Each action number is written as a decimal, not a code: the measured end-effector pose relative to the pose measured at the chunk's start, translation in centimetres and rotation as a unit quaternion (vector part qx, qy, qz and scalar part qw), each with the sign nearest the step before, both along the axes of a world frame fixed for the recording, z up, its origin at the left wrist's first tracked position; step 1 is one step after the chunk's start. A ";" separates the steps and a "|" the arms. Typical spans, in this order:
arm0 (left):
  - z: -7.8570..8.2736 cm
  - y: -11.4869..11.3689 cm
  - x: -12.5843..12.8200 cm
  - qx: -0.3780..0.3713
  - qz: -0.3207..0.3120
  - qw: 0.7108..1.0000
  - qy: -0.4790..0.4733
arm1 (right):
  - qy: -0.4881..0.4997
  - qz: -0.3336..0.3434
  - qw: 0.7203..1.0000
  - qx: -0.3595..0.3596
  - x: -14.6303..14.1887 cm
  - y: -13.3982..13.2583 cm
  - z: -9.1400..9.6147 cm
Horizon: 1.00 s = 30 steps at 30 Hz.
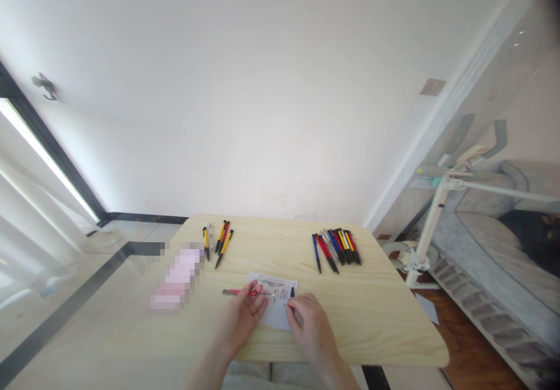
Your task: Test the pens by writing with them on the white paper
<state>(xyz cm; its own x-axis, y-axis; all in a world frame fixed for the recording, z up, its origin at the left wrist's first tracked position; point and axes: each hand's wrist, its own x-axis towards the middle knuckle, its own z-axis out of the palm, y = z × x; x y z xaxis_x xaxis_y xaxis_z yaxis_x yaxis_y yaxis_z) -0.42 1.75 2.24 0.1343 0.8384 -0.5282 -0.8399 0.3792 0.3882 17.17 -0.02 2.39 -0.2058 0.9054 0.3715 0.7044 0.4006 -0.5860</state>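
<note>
Pen (233, 291) pinched in the left-hand grip (247, 309) reaches over paper (274, 317) on the worktop (376, 320), held mid-length probably for steadiness, while I cannot tell if the right-hand grip (310, 319), beside a black part (292, 292), is closed on anything.

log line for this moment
left hand: holds red pen | right hand: at paper, grip unclear | left pen group, right pen group: on table

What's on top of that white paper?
Scribbled marks show on the white paper, with a red pen reaching over. The left hand and right hand cover parts; anything beneath them can't be seen.
</note>
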 end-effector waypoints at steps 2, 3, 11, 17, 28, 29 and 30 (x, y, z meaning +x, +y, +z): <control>0.2 0.1 -0.2 0.018 0.008 1.000 -0.012 | 0.013 -0.001 1.000 0.003 0.4 0.1 -0.1; 0.4 0.2 -0.3 0.029 0.011 0.999 -0.020 | 0.018 -0.006 1.000 0.003 0.6 0.2 -0.1; 0.0 1.0 -1.0 0.052 0.030 0.998 -0.026 | 0.019 -0.059 0.998 0.009 1.1 1.0 -1.0; -0.9 0.7 -1.0 0.050 0.002 0.999 -0.021 | -0.009 -0.087 0.996 0.016 -0.2 1.5 -1.2; -1.7 0.4 -1.3 0.099 -0.017 0.994 -0.036 | -0.070 -0.087 0.994 0.011 -3.1 1.6 -1.1; -1.7 0.3 -1.3 0.101 -0.019 0.994 -0.035 | -0.071 -0.090 0.993 0.012 -2.8 1.6 -1.1; -1.7 0.3 -1.3 0.104 -0.020 0.994 -0.035 | -0.072 -0.093 0.993 0.013 -2.6 1.6 -1.1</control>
<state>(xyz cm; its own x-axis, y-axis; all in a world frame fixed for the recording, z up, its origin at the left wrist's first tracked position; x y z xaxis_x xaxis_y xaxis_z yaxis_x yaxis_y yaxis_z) -1.74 2.04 0.58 0.2002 0.9217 -0.3323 -0.8531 0.3308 0.4034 14.59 1.56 1.27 -0.0879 0.9231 0.3743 0.8434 0.2689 -0.4651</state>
